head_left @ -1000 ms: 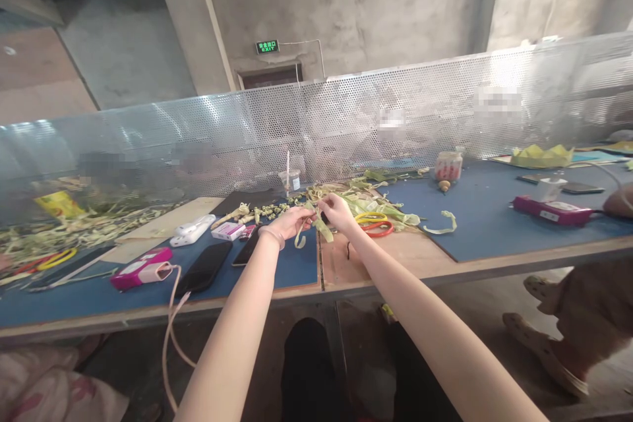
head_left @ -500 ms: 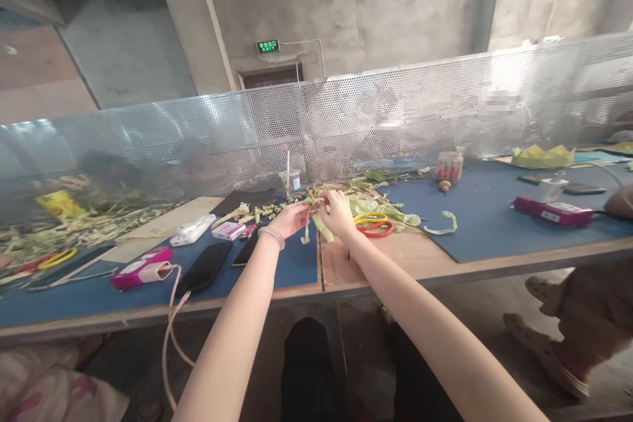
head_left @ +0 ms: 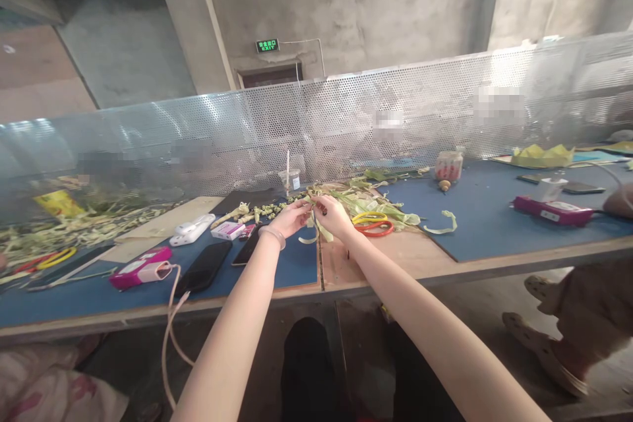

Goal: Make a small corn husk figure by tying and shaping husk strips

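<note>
Both my hands meet over the middle of the blue workbench (head_left: 484, 224). My left hand (head_left: 293, 217) and my right hand (head_left: 332, 214) pinch a pale green leaf strip (head_left: 316, 229) between their fingertips; its loose ends curl down below them. A bracelet circles my left wrist. Just behind my hands lies a heap of green leaf strips (head_left: 368, 201) and a row of small folded leaf pieces (head_left: 257, 213). Yellow and red scissors (head_left: 373, 223) lie right of my right hand.
Two dark phones (head_left: 205, 265) lie left of my hands, beside a small white box (head_left: 227, 231), a white device (head_left: 192, 229) and a pink power bank (head_left: 141, 269) with a cable. A perforated metal screen (head_left: 346, 119) backs the bench. A person's legs (head_left: 578, 316) show at the right.
My hands have drawn closer together on the strip, and its hanging ends have shifted and curled. Nothing else on the bench has moved.
</note>
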{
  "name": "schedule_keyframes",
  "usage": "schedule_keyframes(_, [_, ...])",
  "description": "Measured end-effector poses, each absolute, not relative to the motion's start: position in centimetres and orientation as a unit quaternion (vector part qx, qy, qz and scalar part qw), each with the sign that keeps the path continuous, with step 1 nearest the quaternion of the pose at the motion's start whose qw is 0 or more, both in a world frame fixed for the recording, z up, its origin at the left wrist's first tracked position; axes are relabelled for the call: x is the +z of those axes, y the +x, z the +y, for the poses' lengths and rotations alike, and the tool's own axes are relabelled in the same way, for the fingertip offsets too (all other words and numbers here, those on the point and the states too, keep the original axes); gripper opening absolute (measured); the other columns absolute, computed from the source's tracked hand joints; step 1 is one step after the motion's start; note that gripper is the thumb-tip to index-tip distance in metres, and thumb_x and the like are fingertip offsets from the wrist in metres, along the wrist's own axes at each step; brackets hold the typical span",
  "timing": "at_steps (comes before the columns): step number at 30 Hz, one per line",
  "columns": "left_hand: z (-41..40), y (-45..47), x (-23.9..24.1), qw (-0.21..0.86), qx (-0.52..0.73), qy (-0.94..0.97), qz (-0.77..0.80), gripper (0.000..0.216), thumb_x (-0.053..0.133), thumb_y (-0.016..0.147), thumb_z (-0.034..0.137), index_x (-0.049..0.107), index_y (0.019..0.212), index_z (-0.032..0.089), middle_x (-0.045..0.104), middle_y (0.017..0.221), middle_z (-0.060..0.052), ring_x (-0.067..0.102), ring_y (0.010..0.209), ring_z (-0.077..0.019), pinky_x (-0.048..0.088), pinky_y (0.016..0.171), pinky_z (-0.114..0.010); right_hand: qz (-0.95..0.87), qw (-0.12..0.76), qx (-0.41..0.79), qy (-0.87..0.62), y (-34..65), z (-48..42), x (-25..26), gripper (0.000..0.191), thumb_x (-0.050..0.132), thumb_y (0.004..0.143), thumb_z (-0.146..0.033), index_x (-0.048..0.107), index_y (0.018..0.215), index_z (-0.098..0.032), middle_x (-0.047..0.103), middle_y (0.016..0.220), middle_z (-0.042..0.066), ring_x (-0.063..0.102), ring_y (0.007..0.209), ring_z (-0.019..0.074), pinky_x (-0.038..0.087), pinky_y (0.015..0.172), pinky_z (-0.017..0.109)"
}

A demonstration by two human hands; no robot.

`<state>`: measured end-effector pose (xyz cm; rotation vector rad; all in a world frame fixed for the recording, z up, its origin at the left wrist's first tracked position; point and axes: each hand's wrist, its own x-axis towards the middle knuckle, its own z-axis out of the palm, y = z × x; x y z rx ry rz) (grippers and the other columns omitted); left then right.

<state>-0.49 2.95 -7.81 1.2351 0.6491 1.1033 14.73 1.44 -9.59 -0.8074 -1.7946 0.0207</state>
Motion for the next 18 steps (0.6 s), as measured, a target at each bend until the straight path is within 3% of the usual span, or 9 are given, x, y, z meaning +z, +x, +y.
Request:
schedule_keyframes(11, [2.99, -0.02, -7.44, 0.520, 0.495, 0.590, 0.370, 0.030, 0.068, 0.070, 0.040, 0.052, 0.085, 0.019, 0.064, 0.075, -0.002, 0.061, 0.056, -0.0097, 0.037, 0.045, -0.018, -0.722, 0.562, -0.006, -0.404, 14.91, 1.79, -9.53, 0.023, 0.047, 0.080, -0.015, 0.061, 0.098, -0.018, 0.062, 0.091, 0.010, 0.056, 0.090, 0.0219, 0.044, 0.082, 0.034])
schedule_keyframes(18, [2.85, 0.29, -7.68, 0.453, 0.466, 0.661, 0.375, 0.032, 0.074, 0.062, 0.036, 0.058, 0.082, 0.018, 0.061, 0.073, -0.001, 0.060, 0.063, -0.0118, 0.038, 0.050, -0.019, -0.708, 0.573, -0.007, -0.413, 15.06, 2.28, -9.81, 0.023, 0.045, 0.080, -0.016, 0.059, 0.098, -0.018, 0.062, 0.094, 0.012, 0.056, 0.092, 0.0234, 0.043, 0.083, 0.036])
